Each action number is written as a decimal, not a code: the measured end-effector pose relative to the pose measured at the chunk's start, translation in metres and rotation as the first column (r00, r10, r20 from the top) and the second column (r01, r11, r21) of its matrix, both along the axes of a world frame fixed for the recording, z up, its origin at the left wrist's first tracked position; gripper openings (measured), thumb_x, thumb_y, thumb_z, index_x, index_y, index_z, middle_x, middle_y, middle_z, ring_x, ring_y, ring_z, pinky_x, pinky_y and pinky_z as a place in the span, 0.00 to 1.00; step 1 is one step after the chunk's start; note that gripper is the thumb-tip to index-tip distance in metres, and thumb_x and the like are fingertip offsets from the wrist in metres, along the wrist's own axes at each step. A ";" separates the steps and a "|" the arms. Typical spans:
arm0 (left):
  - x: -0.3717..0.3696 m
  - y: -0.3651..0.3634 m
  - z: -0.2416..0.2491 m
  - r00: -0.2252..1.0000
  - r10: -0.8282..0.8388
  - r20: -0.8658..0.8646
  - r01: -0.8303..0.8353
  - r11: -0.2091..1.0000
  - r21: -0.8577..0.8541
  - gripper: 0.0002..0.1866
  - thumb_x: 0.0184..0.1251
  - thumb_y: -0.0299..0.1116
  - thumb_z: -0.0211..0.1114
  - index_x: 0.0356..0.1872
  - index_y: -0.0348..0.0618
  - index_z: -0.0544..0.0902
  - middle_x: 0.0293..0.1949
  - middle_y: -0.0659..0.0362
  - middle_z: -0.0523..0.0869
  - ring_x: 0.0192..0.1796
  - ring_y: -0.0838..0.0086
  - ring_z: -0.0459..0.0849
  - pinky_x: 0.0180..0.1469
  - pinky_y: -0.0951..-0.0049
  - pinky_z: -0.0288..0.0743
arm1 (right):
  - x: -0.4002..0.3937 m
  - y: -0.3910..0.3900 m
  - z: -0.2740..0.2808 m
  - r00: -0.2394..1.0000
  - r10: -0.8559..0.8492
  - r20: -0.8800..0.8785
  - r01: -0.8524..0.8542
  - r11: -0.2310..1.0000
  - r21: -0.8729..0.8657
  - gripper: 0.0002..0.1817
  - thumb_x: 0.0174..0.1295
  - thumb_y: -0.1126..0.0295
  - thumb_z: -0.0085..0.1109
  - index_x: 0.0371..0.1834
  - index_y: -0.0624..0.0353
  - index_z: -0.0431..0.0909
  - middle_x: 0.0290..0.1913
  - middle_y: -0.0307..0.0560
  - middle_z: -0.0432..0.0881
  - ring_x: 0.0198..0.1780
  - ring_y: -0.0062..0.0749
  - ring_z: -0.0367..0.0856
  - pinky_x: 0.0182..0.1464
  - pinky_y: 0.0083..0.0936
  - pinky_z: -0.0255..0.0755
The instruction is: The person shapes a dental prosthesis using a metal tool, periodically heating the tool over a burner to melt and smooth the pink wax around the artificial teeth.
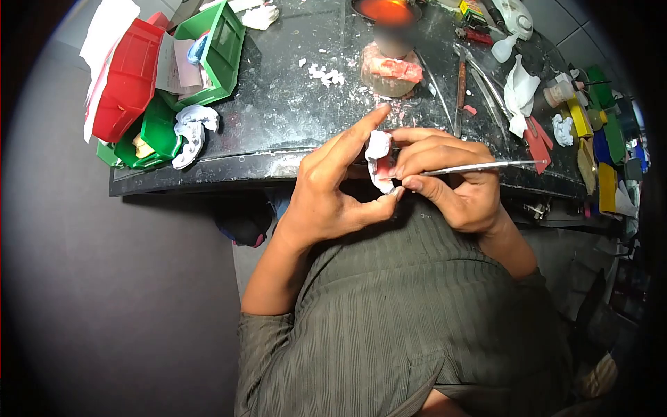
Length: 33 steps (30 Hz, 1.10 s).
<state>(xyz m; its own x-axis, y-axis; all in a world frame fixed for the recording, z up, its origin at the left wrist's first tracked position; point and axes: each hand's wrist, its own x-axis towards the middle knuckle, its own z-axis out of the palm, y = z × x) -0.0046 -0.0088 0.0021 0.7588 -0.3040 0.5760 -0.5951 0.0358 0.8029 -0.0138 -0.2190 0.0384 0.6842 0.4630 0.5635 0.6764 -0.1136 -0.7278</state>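
Observation:
Between my two hands, just over the table's front edge, is a white plaster piece (379,144) with pink material on its inner side. My left hand (340,182) grips it from the left, thumb at its lower end and one finger stretched upward past its top. My right hand (455,174) pinches a thin metal tool (479,167), whose handle points to the right. The tool's working tip is at the pink area, mostly hidden by my fingers. Beyond my hands, a round block topped with pink wax (392,71) stands on the black table (278,104).
Green bins (224,59) and a red bin (132,80) sit at the left, beside a curved white plaster piece (194,132). A glowing orange burner (386,10) is at the back. To the right lie a knife (461,87), tissue (520,94) and red sheets (537,146).

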 end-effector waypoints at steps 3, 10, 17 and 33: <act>0.001 0.001 0.000 1.000 -0.002 -0.016 0.002 0.999 0.036 0.47 0.45 0.23 0.78 0.74 0.36 0.72 0.44 0.53 0.86 0.43 0.72 0.88 0.44 0.71 0.89 | 0.000 0.002 -0.004 0.993 -0.115 0.010 0.114 0.993 0.007 0.03 0.63 0.81 0.67 0.38 0.69 0.85 0.38 0.50 0.90 0.48 0.47 0.90 0.61 0.42 0.81; 0.001 0.002 0.004 0.995 -0.001 -0.096 0.008 0.997 0.080 0.47 0.45 0.22 0.77 0.75 0.38 0.72 0.43 0.53 0.86 0.42 0.72 0.88 0.44 0.71 0.89 | 0.000 0.000 -0.001 0.998 -0.064 -0.027 0.065 0.998 0.023 0.03 0.63 0.79 0.68 0.38 0.67 0.86 0.37 0.49 0.90 0.47 0.47 0.90 0.60 0.41 0.81; 0.000 0.006 0.010 0.997 -0.037 -0.075 0.047 0.990 0.130 0.48 0.48 0.18 0.79 0.76 0.34 0.68 0.53 0.53 0.85 0.51 0.74 0.87 0.52 0.72 0.88 | -0.003 0.006 -0.003 0.984 -0.175 -0.041 0.176 0.984 0.027 0.03 0.64 0.80 0.67 0.39 0.67 0.87 0.38 0.51 0.90 0.47 0.45 0.90 0.60 0.41 0.82; 0.000 0.007 0.009 0.993 -0.015 -0.120 0.033 0.988 0.153 0.37 0.48 0.22 0.79 0.64 0.34 0.75 0.46 0.55 0.85 0.42 0.78 0.87 0.41 0.76 0.86 | -0.002 0.005 -0.004 0.999 -0.031 -0.019 0.033 0.996 0.081 0.02 0.64 0.81 0.66 0.39 0.69 0.85 0.38 0.51 0.89 0.43 0.39 0.90 0.62 0.44 0.82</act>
